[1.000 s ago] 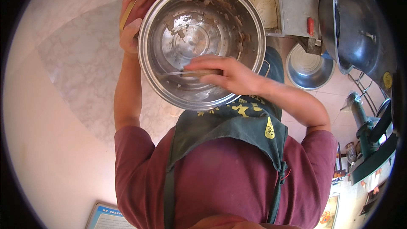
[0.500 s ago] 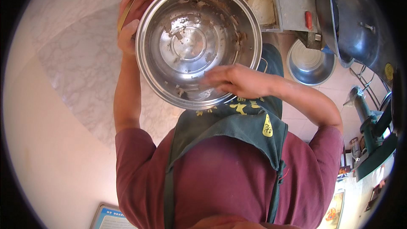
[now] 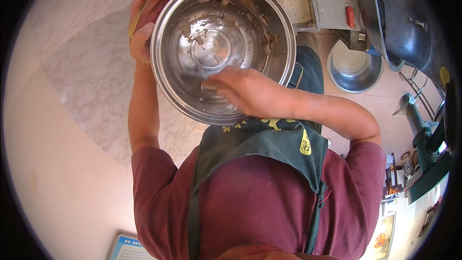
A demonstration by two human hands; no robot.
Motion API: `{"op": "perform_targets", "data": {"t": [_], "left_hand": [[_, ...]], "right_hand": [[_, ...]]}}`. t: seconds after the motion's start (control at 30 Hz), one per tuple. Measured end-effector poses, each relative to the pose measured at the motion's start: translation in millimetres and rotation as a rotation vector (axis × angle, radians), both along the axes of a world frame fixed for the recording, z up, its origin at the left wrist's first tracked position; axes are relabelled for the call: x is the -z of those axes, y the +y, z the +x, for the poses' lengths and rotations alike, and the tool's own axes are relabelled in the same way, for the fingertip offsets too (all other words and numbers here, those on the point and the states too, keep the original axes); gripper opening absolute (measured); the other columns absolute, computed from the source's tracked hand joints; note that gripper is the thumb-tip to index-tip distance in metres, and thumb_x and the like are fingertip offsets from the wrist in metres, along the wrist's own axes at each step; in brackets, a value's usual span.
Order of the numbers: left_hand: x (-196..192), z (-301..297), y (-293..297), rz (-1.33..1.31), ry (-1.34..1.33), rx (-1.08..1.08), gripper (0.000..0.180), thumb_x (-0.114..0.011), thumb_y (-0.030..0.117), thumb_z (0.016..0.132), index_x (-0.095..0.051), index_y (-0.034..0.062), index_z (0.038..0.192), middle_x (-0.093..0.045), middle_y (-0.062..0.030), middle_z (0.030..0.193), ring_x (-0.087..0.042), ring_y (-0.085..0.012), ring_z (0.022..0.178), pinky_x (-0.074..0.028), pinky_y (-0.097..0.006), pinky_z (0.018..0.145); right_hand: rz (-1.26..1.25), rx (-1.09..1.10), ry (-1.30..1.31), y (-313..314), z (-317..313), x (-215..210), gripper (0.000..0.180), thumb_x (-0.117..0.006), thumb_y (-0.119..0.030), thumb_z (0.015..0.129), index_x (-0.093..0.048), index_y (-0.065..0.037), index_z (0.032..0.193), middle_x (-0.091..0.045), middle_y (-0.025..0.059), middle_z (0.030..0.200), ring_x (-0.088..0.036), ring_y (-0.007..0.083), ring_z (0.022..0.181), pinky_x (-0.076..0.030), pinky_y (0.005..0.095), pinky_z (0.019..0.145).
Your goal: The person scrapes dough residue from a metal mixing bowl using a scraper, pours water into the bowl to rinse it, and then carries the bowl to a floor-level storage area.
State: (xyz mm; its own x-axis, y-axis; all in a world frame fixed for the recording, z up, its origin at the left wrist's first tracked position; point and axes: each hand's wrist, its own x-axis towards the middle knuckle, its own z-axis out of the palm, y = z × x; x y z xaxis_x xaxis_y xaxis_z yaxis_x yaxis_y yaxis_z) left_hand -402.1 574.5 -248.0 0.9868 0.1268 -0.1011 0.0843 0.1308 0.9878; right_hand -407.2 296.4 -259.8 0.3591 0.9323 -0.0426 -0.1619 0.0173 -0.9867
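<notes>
Bowl (image 3: 223,48), steel, scraps inside | left hand (image 3: 143,29) clamped on far-left rim | right hand (image 3: 250,91) fingers together, scraping near wall | next likely: sweep scraps loose.

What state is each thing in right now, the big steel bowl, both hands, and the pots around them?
Big steel bowl: tilted toward the camera, nearly empty, scraps stuck to its inside.
Left hand: gripping the bowl's rim.
Right hand: inside the bowl, fingers against its wall.
Small steel pot: upright on the floor, empty.
Dark wok: lidded.
Apron: worn over a maroon shirt.
</notes>
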Motion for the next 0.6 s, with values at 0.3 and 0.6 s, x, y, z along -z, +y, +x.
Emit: {"op": "perform_targets", "data": {"t": [0.3, 0.6], "left_hand": [[-4, 3, -7, -0.011, 0.02, -0.017, 0.074, -0.051, 0.025, 0.08, -0.033, -0.0077, 0.144, -0.051, -0.026, 0.127, -0.054, -0.0357, 0.121, -0.041, -0.044, 0.108], [-7, -1, -10, -0.023, 0.031, -0.002, 0.074, -0.051, 0.022, 0.078, -0.034, -0.0075, 0.143, -0.051, -0.0252, 0.128, -0.053, -0.0356, 0.122, -0.041, -0.044, 0.109]], "right_hand": [[0.125, -0.073, -0.08, -17, 7, -2, 0.029, -0.06, -0.006, 0.092, -0.062, 0.0, 0.121, -0.064, 0.023, 0.106, -0.064, 0.0403, 0.098, -0.053, 0.0471, 0.086], [-0.039, -0.24, -0.196, -8, 0, 3, 0.026, -0.062, -0.01, 0.091, -0.064, 0.0, 0.114, -0.065, 0.0201, 0.102, -0.065, 0.0397, 0.097, -0.054, 0.0463, 0.084]]}}
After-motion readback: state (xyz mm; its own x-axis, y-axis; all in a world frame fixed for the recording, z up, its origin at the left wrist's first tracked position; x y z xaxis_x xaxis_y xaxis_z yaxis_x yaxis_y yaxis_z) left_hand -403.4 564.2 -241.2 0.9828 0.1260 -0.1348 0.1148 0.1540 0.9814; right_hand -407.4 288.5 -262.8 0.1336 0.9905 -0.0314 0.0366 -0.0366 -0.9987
